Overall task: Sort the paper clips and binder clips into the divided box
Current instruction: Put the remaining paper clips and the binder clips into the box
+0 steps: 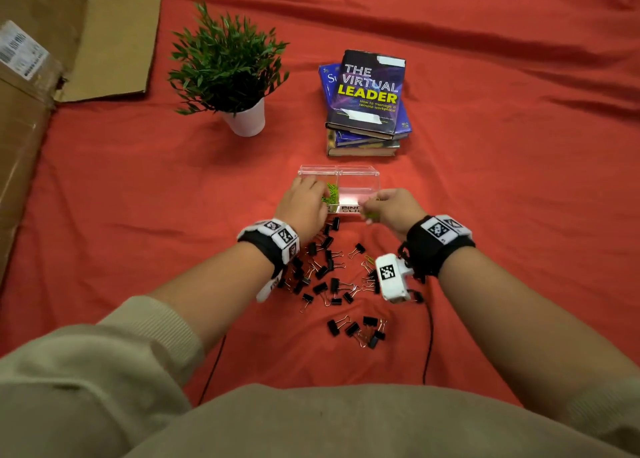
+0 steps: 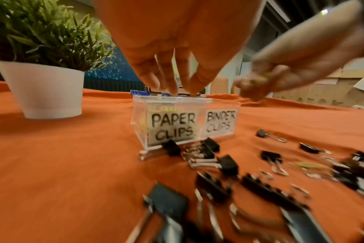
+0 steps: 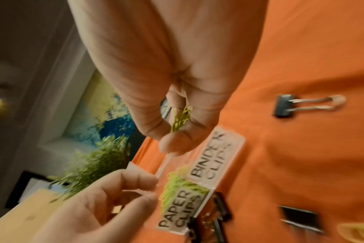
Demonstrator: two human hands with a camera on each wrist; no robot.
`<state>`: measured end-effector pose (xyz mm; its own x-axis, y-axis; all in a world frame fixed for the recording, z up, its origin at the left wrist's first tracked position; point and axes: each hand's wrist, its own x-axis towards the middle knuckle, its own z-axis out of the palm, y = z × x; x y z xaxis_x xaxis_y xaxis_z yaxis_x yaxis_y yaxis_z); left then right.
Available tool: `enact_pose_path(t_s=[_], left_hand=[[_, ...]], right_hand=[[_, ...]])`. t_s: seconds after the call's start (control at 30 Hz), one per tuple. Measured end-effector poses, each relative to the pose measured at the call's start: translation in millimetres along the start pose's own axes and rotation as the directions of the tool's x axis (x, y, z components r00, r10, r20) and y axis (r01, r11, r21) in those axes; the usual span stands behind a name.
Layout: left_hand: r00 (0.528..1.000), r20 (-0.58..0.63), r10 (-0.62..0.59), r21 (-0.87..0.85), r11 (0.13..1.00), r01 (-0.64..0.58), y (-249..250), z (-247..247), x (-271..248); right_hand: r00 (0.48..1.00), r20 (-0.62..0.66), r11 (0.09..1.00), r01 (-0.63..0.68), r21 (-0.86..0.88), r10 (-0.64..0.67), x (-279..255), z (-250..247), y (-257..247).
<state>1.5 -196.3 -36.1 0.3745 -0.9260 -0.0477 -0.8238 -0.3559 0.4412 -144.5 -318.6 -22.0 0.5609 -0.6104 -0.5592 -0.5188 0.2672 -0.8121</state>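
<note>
Closest to the lens, a beige sleeve [image 1: 104, 371], pushed up the forearm. Beyond it, the divided box [image 1: 356, 177], clear plastic, standing on the red cloth [image 1: 519, 180], with two labelled halves. In the box's left half, marked PAPER CLIPS, a heap of green paper clips [image 3: 177, 185]; in the right half, marked BINDER CLIPS, nothing to be seen yet.

Over the left half, the left hand [image 1: 304, 204], fingers straight and pointing down to the rim, with nothing visible in them. At the box's right front corner, the right hand [image 1: 391, 208], thumb and fingers pinched tightly on a small bunch [image 3: 180, 120] of green paper clips, close to the binder half.

In front of the box, toward the person, the black binder clips [image 1: 332, 284], scattered, a few right against the front wall. Behind the box, a stack of books [image 1: 370, 94]; behind and to its left, a potted plant [image 1: 225, 66]; far to its left, cardboard [image 1: 34, 111].

Probably in the middle of the paper-clip step. Danger of letting go too early and dropping the bunch into the wrong half. Thin wires, loosely bunched, so perhaps one slipping out among the binder clips. Two hands crowded at a box that is likely light: easy to knock or shift.
</note>
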Motion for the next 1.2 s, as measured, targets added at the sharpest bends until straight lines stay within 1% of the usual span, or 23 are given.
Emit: enact_pose_path(t_s=[0.03,0.1,0.13,0.2,0.23,0.3,0.37,0.4,0.47,0.53,0.57,0.63,0.7,0.77,0.83,0.9,1.0,1.1,1.13,1.17,1.2], left_hand=[[1.000,-0.017,-0.014,-0.014,1.000,0.013,1,4,-9],[0.999,0.036,-0.029,-0.018,0.999,0.029,1,14,-28],[0.996,0.086,-0.026,0.004,1.000,0.026,0,21,-37],[0.980,0.195,-0.026,0.049,0.999,0.017,-5,32,-52],[0.971,0.238,-0.022,0.063,0.998,0.007,-8,36,-59],[0.961,0.278,-0.010,0.078,0.997,-0.013,-14,41,-67],[0.957,0.288,-0.012,0.073,0.997,-0.010,-17,44,-71],[0.955,0.297,-0.014,0.061,0.998,-0.004,-18,45,-72],[0.951,0.309,-0.014,0.047,0.999,-0.001,-18,47,-72],[0.953,0.302,-0.019,0.044,0.999,0.006,-17,47,-73],[0.958,0.285,-0.026,0.041,0.999,0.015,-17,47,-72],[0.969,0.242,-0.053,0.022,0.999,0.049,-15,47,-68],[0.975,0.212,-0.070,0.005,0.997,0.070,-13,46,-62],[0.972,0.229,-0.060,0.022,0.998,0.056,-10,46,-55],[0.964,0.264,-0.034,0.044,0.999,0.023,-7,46,-51],[0.958,0.286,-0.026,0.057,0.998,0.010,-4,47,-48],[0.955,0.294,-0.038,0.067,0.998,0.019,-3,48,-44],[0.952,0.303,-0.040,0.085,0.996,0.015,-2,49,-42],[0.952,0.304,-0.036,0.081,0.997,0.012,-1,49,-42],[0.952,0.303,-0.033,0.072,0.997,0.012,-1,49,-42],[0.954,0.299,-0.029,0.059,0.998,0.012,0,50,-42]], right_hand=[[1.000,0.001,0.998,0.030,-0.054,-0.030,7,8,-10],[0.993,-0.019,0.960,0.110,-0.257,-0.119,23,27,-27],[0.985,-0.025,0.914,0.150,-0.377,-0.172,29,38,-34],[0.970,-0.017,0.796,0.190,-0.575,-0.243,36,56,-46],[0.967,-0.002,0.745,0.196,-0.638,-0.256,40,63,-48],[0.966,0.043,0.675,0.209,-0.708,-0.254,44,73,-48],[0.959,0.102,0.638,0.252,-0.727,-0.264,43,77,-45],[0.954,0.126,0.635,0.276,-0.722,-0.271,41,76,-43],[0.941,0.144,0.657,0.317,-0.684,-0.305,33,69,-43],[0.928,0.112,0.696,0.343,-0.631,-0.356,21,59,-38],[0.929,0.081,0.718,0.333,-0.611,-0.362,13,53,-34],[0.947,0.040,0.730,0.273,-0.626,-0.320,-1,40,-18],[0.984,0.036,0.670,0.147,-0.727,-0.177,-14,29,6],[0.999,0.013,0.567,0.034,-0.823,-0.041,-22,22,31],[1.000,-0.011,0.482,-0.022,-0.876,0.026,-25,21,50],[0.999,-0.018,0.452,-0.035,-0.891,0.041,-27,24,61],[0.999,-0.039,0.460,-0.040,-0.887,0.013,-30,27,67],[0.999,-0.039,0.473,-0.042,-0.880,0.017,-33,29,70],[0.999,-0.043,0.498,-0.046,-0.866,0.016,-34,29,69],[0.999,-0.052,0.546,-0.053,-0.836,0.016,-34,28,65],[0.998,-0.056,0.615,-0.049,-0.787,0.007,-34,28,60]])
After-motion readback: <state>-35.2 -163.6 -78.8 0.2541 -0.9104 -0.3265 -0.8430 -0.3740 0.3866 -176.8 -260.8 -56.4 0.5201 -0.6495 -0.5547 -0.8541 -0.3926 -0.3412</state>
